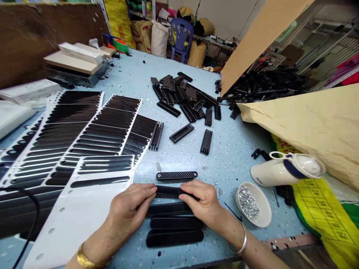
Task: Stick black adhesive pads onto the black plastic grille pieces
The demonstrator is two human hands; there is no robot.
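My left hand (130, 204) pinches the left end of a black strip (168, 191), thumb and fingers together. At the strip's other end, my right hand (202, 198) grips it the same way. Whether this is one layer or a sticker lying on a bar I cannot tell. Just beyond it lies a black bar with a lattice face (176, 175) and a hole at each end. Several smooth black bars with rounded ends (176, 223) lie in a row on my side of the hands. Left of them is a white backing sheet (92, 209) with black stickers (105, 164).
More sticker sheets (81, 123) spread over the left of the blue table (232, 149). A heap of black ribbed parts (182, 93) sits at the back. To the right are a white bowl (266, 215) of small metal pieces and a white bottle (275, 171) on its side.
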